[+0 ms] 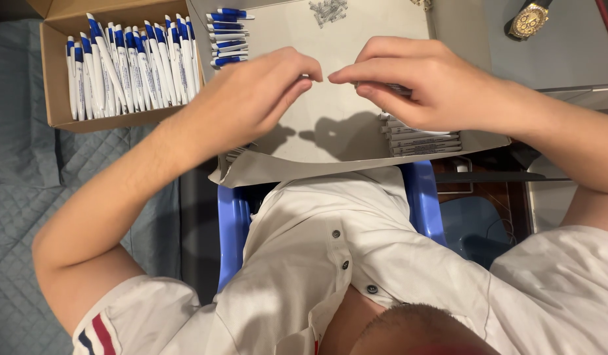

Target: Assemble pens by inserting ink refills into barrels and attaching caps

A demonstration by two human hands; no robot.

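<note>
While both hands pinch together at mid-surface, the left hand and right hand meet fingertip to fingertip on a small part too hidden to identify, its axis running across between them.

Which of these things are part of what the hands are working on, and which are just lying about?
In use:
left hand and right hand, fingertips meeting over a small part, too hidden to name
grey tray
loose pen barrels
small springs
row of finished pens
cardboard box of blue-and-white pens

Lying about:
gold wristwatch
quilted grey cloth
blue chair
</note>
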